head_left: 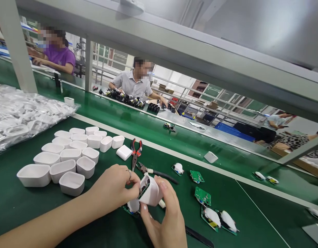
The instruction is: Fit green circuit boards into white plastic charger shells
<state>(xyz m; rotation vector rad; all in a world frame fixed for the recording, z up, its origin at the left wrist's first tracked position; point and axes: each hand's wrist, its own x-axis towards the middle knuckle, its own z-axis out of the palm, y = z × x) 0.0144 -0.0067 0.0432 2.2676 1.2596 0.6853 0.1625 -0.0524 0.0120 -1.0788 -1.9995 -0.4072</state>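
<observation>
My right hand (pixel 167 217) grips a white plastic housing (pixel 154 194), thumb and fingers on either side, its open end tilted to the left. Inside that opening the edge of a green circuit board (pixel 144 191) shows. My left hand (pixel 117 182), a ring on one finger, is closed with its fingertips at the opening; what they pinch is hidden. Below the hands lies another circuit board with a white-wrapped part (pixel 133 206), partly covered. Just beyond are red-handled pliers (pixel 135 155) and cutters (pixel 143 168) with dark handles.
Several white housings (pixel 71 154) stand in rows at left, beside a clear bag of white parts (pixel 27 117). Several circuit boards (pixel 202 196) lie at right. A dark strip-like tool (pixel 199 237) lies near the front. Co-workers (pixel 135 81) sit across the green conveyor (pixel 117 113), beneath an overhead beam.
</observation>
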